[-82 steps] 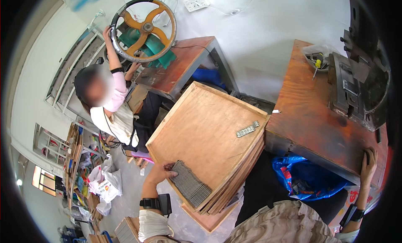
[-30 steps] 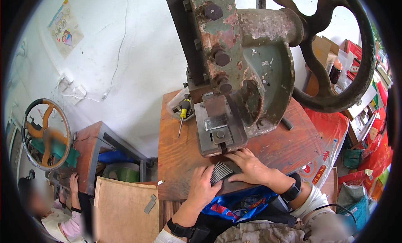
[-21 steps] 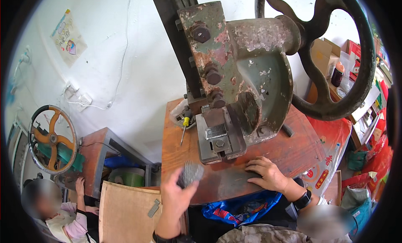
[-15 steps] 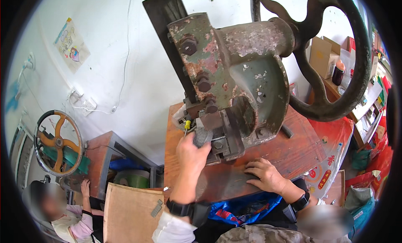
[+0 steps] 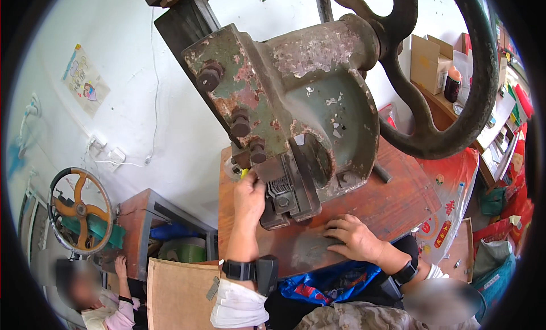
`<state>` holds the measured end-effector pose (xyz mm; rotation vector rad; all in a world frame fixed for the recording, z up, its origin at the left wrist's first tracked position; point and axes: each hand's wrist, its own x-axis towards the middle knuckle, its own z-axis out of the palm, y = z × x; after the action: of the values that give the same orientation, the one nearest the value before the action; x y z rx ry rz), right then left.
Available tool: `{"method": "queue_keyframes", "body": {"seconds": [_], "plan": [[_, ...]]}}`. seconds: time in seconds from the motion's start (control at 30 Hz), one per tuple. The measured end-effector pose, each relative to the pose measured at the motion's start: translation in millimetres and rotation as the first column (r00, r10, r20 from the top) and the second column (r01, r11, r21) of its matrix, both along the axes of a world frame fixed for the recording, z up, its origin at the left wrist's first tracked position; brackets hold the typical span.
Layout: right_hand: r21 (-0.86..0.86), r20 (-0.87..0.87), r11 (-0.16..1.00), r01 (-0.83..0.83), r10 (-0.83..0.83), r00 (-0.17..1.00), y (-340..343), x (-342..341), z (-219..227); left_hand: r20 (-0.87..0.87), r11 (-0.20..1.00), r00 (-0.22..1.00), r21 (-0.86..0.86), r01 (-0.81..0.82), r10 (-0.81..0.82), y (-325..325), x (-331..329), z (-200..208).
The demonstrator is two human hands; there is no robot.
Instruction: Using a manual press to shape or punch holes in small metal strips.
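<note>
Left hand (image 5: 250, 198) raised against the die block (image 5: 282, 192) at the base of the press (image 5: 296, 119), fingers curled and pressed to the block's left face; whether anything is pinched between the fingertips cannot be told, since these are hidden against the metal. Black wrist strap (image 5: 244, 269) and white cuff (image 5: 239, 304) below that hand. Right hand (image 5: 355, 239) flat on the bench (image 5: 398, 199), palm down, fingers loosely spread, resting on a grey worn patch (image 5: 310, 247) just below and right of the die block. Dark watch (image 5: 405, 271) on that wrist.

Press directly above both hands: green, flaking paint, rust patches, bolts on its left flank. Large dark handwheel (image 5: 455, 85) up and to the right of the right hand. Yellow object (image 5: 244, 173) just above the left hand, partly hidden. Blue bag (image 5: 330, 284) under the bench edge, between the forearms.

Far left of the left hand: second press with orange-spoked wheel (image 5: 79, 210), a seated person (image 5: 96, 296) beside it, one hand on its stand. Plywood board (image 5: 179, 296) near the left forearm.
</note>
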<state>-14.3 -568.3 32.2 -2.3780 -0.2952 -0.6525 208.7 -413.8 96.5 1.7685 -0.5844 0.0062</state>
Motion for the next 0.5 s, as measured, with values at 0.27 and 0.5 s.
{"method": "queue_keyframes", "body": {"seconds": [0.27, 0.5], "plan": [[0.303, 0.174, 0.939, 0.162, -0.221, 0.96, 11.3, 64.9, 60.8, 0.235, 0.998, 0.971, -0.057, -0.027, 0.04, -10.3, 2.5, -14.3], [0.204, 0.055, 0.912, 0.356, -0.374, 0.926, 20.0, 117.4, 73.2, 0.402, 0.998, 0.915, 0.038, -0.05, 0.03, -4.6, 14.5, -27.9]]}}
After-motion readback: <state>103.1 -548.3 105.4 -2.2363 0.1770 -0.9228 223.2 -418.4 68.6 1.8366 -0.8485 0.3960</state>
